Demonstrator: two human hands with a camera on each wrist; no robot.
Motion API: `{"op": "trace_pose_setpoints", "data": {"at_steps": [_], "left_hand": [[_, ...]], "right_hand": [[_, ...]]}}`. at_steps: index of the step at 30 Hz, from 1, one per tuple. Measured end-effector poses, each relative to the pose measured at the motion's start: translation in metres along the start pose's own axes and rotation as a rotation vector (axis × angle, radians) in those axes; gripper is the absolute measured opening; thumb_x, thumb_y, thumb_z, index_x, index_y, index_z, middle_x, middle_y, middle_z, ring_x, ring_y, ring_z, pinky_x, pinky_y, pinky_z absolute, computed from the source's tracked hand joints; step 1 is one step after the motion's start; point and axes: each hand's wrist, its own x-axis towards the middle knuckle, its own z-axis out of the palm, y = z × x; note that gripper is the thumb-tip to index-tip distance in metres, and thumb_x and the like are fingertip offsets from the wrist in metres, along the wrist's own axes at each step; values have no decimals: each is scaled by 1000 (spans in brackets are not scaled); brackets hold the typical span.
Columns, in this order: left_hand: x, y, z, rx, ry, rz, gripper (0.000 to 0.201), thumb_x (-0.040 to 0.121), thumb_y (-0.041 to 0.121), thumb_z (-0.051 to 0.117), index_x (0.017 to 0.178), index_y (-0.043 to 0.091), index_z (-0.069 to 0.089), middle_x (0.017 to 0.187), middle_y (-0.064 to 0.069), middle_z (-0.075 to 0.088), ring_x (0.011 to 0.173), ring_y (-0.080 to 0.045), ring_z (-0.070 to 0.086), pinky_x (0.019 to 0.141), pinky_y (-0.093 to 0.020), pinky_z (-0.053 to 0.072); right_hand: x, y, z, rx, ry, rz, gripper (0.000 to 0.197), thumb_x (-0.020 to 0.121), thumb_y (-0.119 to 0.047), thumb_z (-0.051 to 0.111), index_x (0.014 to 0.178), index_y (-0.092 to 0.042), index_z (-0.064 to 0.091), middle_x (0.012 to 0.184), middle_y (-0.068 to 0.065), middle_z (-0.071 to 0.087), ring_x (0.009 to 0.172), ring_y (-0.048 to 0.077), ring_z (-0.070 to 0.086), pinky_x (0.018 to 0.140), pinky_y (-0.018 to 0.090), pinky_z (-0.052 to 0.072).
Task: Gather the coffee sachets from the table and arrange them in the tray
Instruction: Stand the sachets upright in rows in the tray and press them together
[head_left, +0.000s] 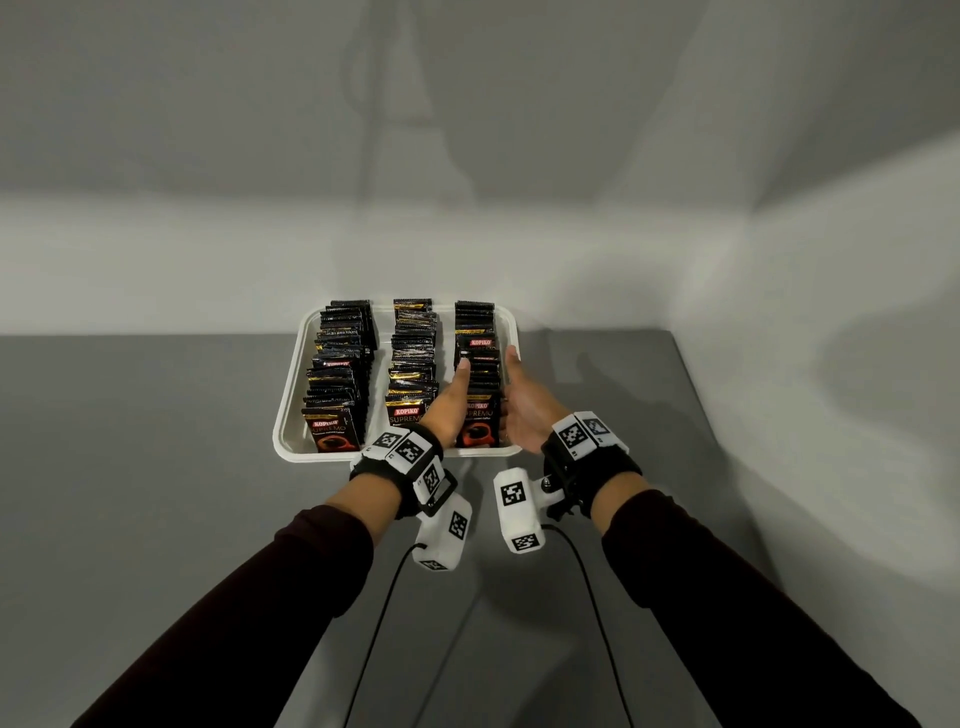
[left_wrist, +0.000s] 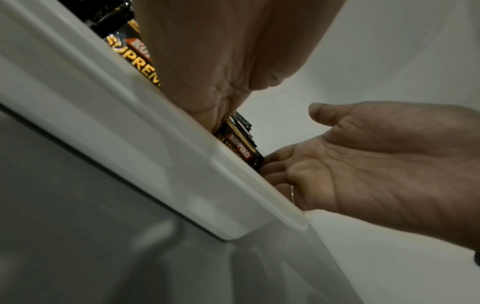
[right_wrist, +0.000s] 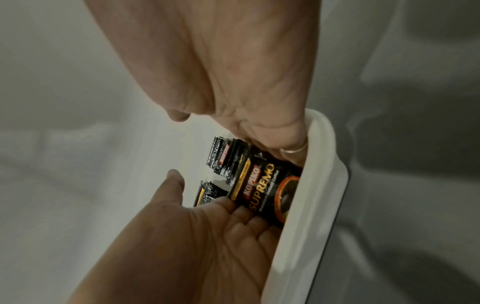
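Note:
A white tray stands at the back of the grey table and holds three rows of black Kopiko coffee sachets on edge. My two hands flank the right row. The left hand lies with straight fingers against that row's left side, between it and the middle row. The right hand lies flat against its right side, just inside the tray's rim. In the right wrist view the front sachet stands between the left hand's fingers and the right hand. Neither hand holds a sachet.
The left row fills the tray's left side. The grey table reaches from the tray to me, and its right edge runs close past the tray. A pale wall rises right behind the tray. Two black cables trail from my wrists.

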Motion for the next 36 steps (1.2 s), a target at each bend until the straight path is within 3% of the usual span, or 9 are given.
{"op": "trace_pose_setpoints", "data": {"at_steps": [6, 10, 13, 15, 18, 23, 27, 32, 36], "left_hand": [[-5, 1, -3, -31, 9, -14, 60, 97, 50, 23, 105, 6, 62, 88, -10, 67, 83, -22, 65, 76, -30, 54], [-20, 8, -8, -7, -37, -13, 62, 97, 51, 20, 121, 7, 55, 125, -15, 58, 115, -25, 56, 104, -39, 41], [-35, 14, -21, 80, -21, 11, 61, 97, 50, 21, 138, 9, 40, 140, -5, 45, 128, -17, 43, 110, -32, 29], [-45, 15, -34, 99, -15, 21, 56, 99, 44, 26, 140, 7, 36, 145, -9, 40, 135, -20, 37, 115, -35, 24], [-61, 8, -56, 57, 93, 48, 48, 99, 35, 33, 133, 4, 46, 139, -13, 48, 129, -22, 45, 110, -34, 31], [-70, -17, -74, 213, 296, 120, 45, 98, 22, 40, 140, 5, 37, 146, -9, 40, 136, -21, 34, 110, -27, 22], [-61, -20, -75, 233, 234, 90, 50, 100, 36, 31, 140, 7, 38, 146, -9, 38, 136, -20, 33, 113, -28, 21], [-44, -8, -75, 199, 140, 66, 58, 99, 47, 19, 141, 11, 37, 145, -10, 41, 135, -22, 35, 115, -40, 24], [-34, -1, -74, 151, 139, 10, 59, 99, 46, 20, 135, 6, 43, 125, -7, 56, 116, -18, 52, 97, -19, 38]], "right_hand": [[-7, -4, 0, -41, 22, -36, 73, 94, -60, 13, 137, -9, 42, 106, 5, 61, 81, 10, 65, 59, 21, 53], [-18, -9, -1, -98, 12, -167, 73, 95, -57, 11, 138, -3, 36, 96, -3, 64, 74, 3, 66, 54, 13, 51], [-27, -8, 3, -52, 28, -281, 72, 96, -54, 9, 144, -1, 21, 123, -10, 47, 100, 9, 59, 77, 7, 45], [-31, -1, 12, -67, 56, -292, 75, 95, -56, 6, 146, -3, 15, 149, 8, 31, 136, 20, 34, 102, 17, 28], [-30, 18, 30, -96, 34, -221, 78, 92, -59, 5, 148, -4, 11, 155, 12, 16, 144, 21, 14, 116, 32, 12], [-15, 43, 51, -65, -67, -239, 71, 96, -54, 8, 144, -4, 21, 118, -18, 35, 127, 10, 37, 71, 1, 44], [-1, 44, 56, -50, -107, -267, 72, 93, -61, 10, 141, -14, 37, 130, 0, 57, 113, 2, 55, 89, 16, 46], [12, 37, 65, 12, -112, -290, 69, 96, -55, 8, 143, -12, 34, 138, 7, 51, 118, 9, 55, 79, 15, 52], [17, 35, 69, 54, -115, -232, 70, 95, -58, 10, 142, -12, 36, 137, 13, 51, 117, 18, 56, 79, 23, 54]]}}
